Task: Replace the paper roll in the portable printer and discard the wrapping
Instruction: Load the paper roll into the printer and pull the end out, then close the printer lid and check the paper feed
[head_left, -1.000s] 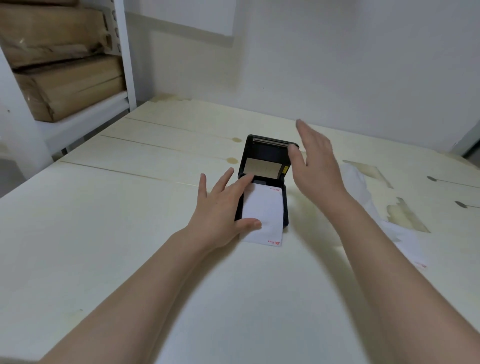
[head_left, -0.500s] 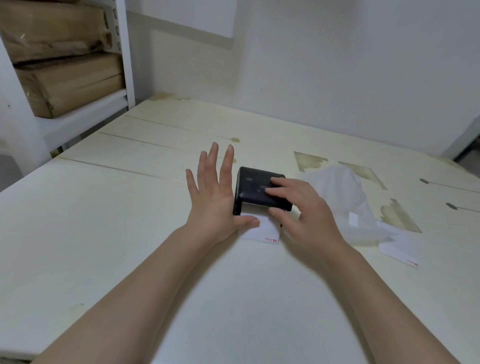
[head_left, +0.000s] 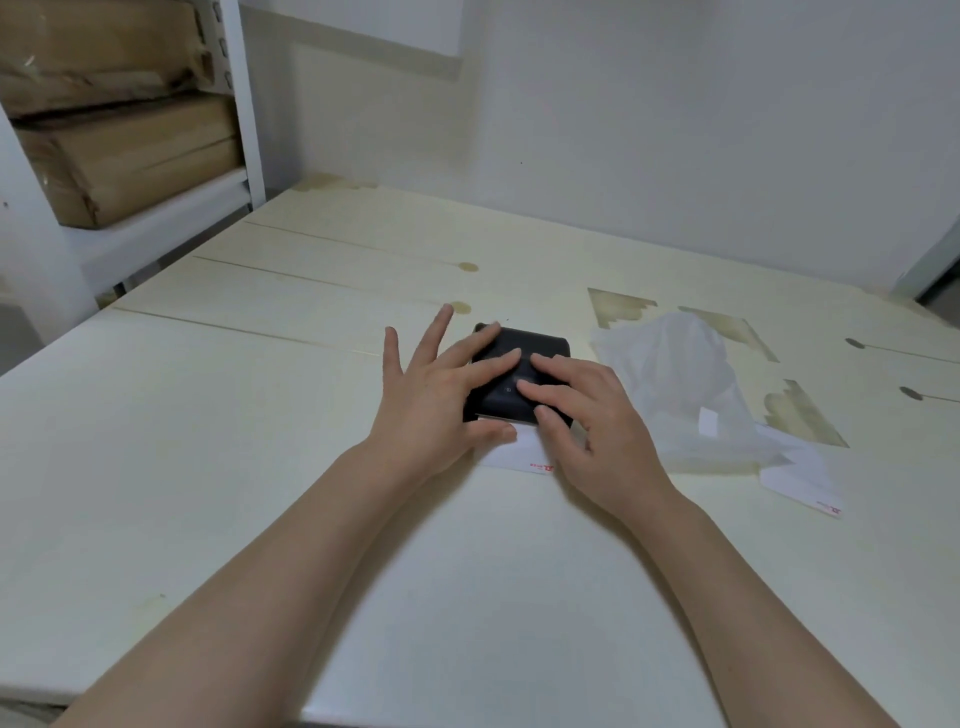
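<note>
Both hands pressed flat on printer at surface centre; left hand and right hand each with grip spread apart, clamped on nothing. Lid, open a second ago, now shut over paper strip. Roll likely seated; wrapping lying right of printer, not yet discarded.

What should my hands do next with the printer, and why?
Probably tear off the paper tail sticking out the front: the printer looks closed, with the left hand and right hand resting flat on its lid. Then bin the wrapper beside it.
</note>
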